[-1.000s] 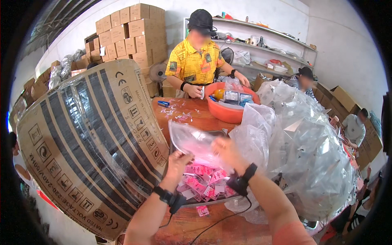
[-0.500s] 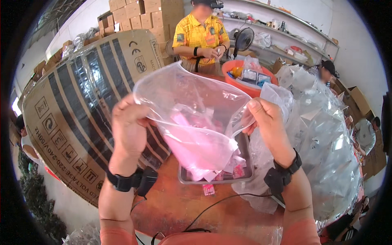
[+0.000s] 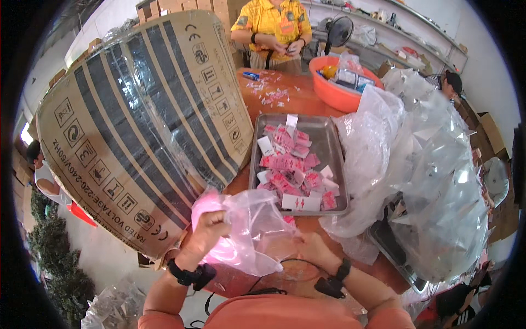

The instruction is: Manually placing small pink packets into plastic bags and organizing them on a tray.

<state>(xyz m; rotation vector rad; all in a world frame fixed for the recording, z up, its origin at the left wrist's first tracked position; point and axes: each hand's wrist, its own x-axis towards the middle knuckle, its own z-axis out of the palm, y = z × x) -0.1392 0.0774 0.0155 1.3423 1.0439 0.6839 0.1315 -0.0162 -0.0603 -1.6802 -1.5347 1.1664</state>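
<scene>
My left hand (image 3: 211, 233) is closed on a clear plastic bag (image 3: 257, 211), low over the table's near side. Something pink (image 3: 205, 207) shows in the bag's left part; its kind is unclear. At the bag's right edge is my right hand (image 3: 316, 249), its fingers smeared by motion, so whether they grip the film cannot be told. Just beyond the bag lies a grey metal tray (image 3: 329, 134) with a heap of small pink and white cards or packets (image 3: 290, 170).
A large cardboard box (image 3: 137, 126) leans along the left. Clear plastic bags (image 3: 438, 181) pile up on the right. Farther back are an orange basin (image 3: 329, 90) of goods, pink and white scraps (image 3: 274, 96), a blue tool (image 3: 251, 75) and a co-worker in yellow (image 3: 271, 24).
Both hands have come down and toward me with the bag, from above the tray to the table's near side. The bag's spread mouth has collapsed, and the tray now shows fully.
</scene>
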